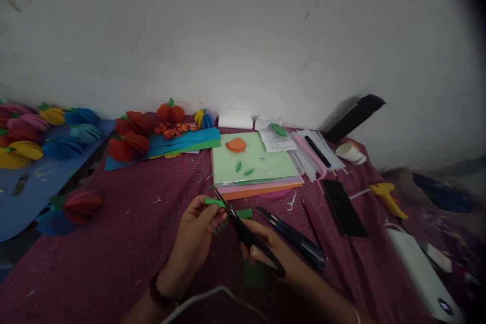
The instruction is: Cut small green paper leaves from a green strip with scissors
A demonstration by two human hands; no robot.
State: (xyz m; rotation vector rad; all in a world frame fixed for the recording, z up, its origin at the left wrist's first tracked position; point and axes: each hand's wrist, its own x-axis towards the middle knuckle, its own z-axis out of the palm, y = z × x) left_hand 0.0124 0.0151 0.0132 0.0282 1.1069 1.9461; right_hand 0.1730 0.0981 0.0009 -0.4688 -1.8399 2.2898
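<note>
Between thumb and fingers, my left hand (pixel 195 230) pinches a small strip of green paper (pixel 213 202). My right hand (pixel 268 243) grips black-handled scissors (pixel 246 235), whose blades meet the strip's right end. Under and beside the hands lie more green paper pieces, one rectangle (pixel 253 274) below my right hand. Two small green leaf shapes (pixel 243 168) and an orange paper cutout (pixel 236 145) rest on the pale green sheet stack (pixel 261 157) just beyond. A blue utility knife (pixel 292 238) lies to the right of my right hand.
Folded paper pumpkins (pixel 129 146) stand at the left, some on a blue board (pixel 23 207). On the right are a phone (pixel 343 207), a yellow glue gun (pixel 388 198), a white power bank (pixel 421 268) and a pencil (pixel 313 223). A white cable (pixel 212 292) crosses the front.
</note>
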